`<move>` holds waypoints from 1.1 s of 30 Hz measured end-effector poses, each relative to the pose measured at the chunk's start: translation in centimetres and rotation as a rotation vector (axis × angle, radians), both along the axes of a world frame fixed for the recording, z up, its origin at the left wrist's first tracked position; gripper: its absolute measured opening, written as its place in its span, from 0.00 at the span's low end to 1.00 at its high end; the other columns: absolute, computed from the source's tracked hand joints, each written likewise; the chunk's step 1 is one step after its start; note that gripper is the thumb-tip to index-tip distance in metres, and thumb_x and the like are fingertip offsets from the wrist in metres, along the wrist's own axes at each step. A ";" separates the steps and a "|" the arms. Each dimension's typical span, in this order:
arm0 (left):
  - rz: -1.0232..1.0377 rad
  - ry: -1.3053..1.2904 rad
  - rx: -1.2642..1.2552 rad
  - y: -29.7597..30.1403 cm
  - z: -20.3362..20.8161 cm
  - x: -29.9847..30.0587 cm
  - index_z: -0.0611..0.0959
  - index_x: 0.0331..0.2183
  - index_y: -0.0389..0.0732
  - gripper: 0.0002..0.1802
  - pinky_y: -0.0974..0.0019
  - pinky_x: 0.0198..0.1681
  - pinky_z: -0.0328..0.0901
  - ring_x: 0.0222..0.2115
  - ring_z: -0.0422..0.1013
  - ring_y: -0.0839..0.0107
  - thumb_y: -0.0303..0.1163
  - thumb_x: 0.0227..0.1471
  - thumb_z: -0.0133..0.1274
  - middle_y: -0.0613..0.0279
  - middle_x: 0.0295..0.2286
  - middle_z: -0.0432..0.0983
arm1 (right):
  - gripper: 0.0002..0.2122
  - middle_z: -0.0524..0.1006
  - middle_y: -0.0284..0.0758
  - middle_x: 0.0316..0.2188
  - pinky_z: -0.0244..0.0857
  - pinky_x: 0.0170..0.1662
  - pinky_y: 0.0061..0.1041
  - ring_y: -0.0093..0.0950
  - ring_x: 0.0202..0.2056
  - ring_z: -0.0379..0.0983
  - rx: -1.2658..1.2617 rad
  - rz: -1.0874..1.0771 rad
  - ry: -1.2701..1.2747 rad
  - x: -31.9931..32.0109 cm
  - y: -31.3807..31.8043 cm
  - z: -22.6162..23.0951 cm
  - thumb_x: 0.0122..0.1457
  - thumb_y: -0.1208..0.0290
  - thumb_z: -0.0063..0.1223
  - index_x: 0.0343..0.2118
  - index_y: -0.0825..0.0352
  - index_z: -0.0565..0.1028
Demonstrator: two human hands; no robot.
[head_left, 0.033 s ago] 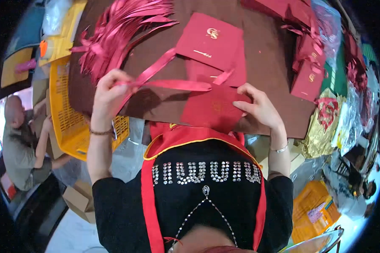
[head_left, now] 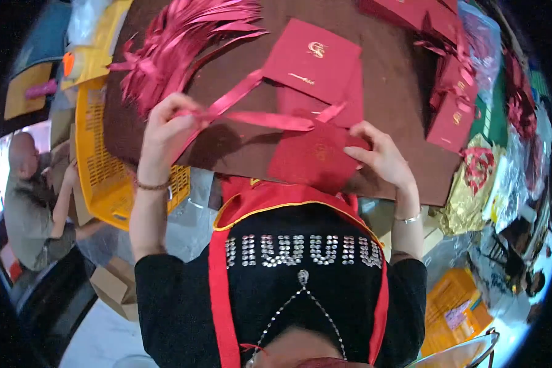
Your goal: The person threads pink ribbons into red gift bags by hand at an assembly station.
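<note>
Between the fingertips of my left hand (head_left: 173,122) a shiny pink-red ribbon (head_left: 267,119) is pinched. It stretches across to the upper edge of a dark red card or flat pouch (head_left: 306,156). My right hand (head_left: 383,153) grips that red piece by its right side, thumb on top, at the table's near edge. Just beyond lie overlapping red cards (head_left: 316,58) with gold print, the topmost tilted. Another length of ribbon runs from them toward my left hand. A thick bundle of the same ribbons (head_left: 172,52) lies at the far left.
The table has a brown cover (head_left: 227,80). Red gold-printed pieces with ribbons (head_left: 451,126) are stacked at the right, beside plastic bags and gold wrapping (head_left: 472,190). A yellow crate (head_left: 101,165) stands at the left, where another person (head_left: 34,202) works. An orange crate (head_left: 451,303) is low right.
The whole scene has shifted slightly to the right in view. Both hands keep their holds, on the ribbon and the red card, with almost no other movement.
</note>
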State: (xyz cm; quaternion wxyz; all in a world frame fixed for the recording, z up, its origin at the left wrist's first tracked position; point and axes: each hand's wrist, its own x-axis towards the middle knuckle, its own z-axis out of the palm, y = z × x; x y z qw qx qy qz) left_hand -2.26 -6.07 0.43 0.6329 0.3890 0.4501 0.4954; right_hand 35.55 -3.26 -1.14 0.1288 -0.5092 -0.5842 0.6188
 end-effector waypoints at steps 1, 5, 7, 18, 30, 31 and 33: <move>0.000 -0.029 0.026 0.7 -0.8 0.2 0.75 0.31 0.35 0.08 0.69 0.38 0.66 0.31 0.71 0.71 0.27 0.46 0.54 0.60 0.29 0.73 | 0.10 0.69 0.26 0.30 0.59 0.37 0.17 0.16 0.32 0.61 -0.132 -0.085 0.018 -0.1 0.1 -0.2 0.50 0.76 0.56 0.35 0.68 0.69; 0.034 -0.146 0.110 2.0 -0.9 1.8 0.76 0.34 0.36 0.08 0.64 0.46 0.63 0.34 0.70 0.69 0.24 0.47 0.53 0.61 0.30 0.73 | 0.11 0.68 0.25 0.32 0.62 0.30 0.15 0.14 0.30 0.64 0.013 -0.027 0.057 0.7 -0.3 -0.9 0.50 0.78 0.56 0.36 0.67 0.68; 0.072 -0.245 0.029 2.0 -1.4 1.5 0.74 0.38 0.36 0.12 0.61 0.46 0.63 0.35 0.71 0.67 0.22 0.48 0.51 0.60 0.30 0.74 | 0.11 0.68 0.25 0.32 0.62 0.28 0.15 0.14 0.29 0.64 -0.033 -0.026 0.049 0.0 0.4 -1.0 0.50 0.78 0.56 0.36 0.67 0.68; -0.170 0.542 0.234 2.4 2.4 11.0 0.64 0.39 0.38 0.17 0.67 0.29 0.67 0.26 0.73 0.66 0.18 0.45 0.47 0.54 0.28 0.72 | 0.11 0.68 0.23 0.31 0.57 0.20 0.10 0.10 0.27 0.64 -0.247 -0.087 0.204 -4.2 1.5 -0.1 0.49 0.78 0.56 0.35 0.63 0.68; -0.592 0.660 0.269 0.3 0.1 12.9 0.70 0.33 0.35 0.09 0.56 0.34 0.63 0.33 0.69 0.53 0.22 0.46 0.50 0.51 0.30 0.70 | 0.15 0.71 0.26 0.31 0.60 0.21 0.14 0.11 0.24 0.66 -0.239 0.042 0.199 -3.0 0.8 -0.7 0.49 0.72 0.59 0.40 0.66 0.70; -0.586 0.660 0.270 0.2 0.0 13.1 0.71 0.32 0.35 0.07 0.56 0.35 0.63 0.33 0.69 0.53 0.22 0.46 0.48 0.51 0.30 0.70 | 0.15 0.72 0.25 0.30 0.60 0.21 0.13 0.11 0.22 0.65 -0.214 0.026 0.125 -2.9 1.1 -1.0 0.50 0.72 0.59 0.40 0.66 0.70; -0.618 0.745 0.344 0.0 -0.4 13.0 0.71 0.33 0.35 0.08 0.56 0.35 0.63 0.33 0.69 0.52 0.23 0.46 0.48 0.51 0.30 0.70 | 0.13 0.72 0.23 0.26 0.58 0.19 0.13 0.11 0.18 0.64 -0.153 0.014 0.096 -2.9 1.6 -1.4 0.50 0.73 0.58 0.39 0.67 0.71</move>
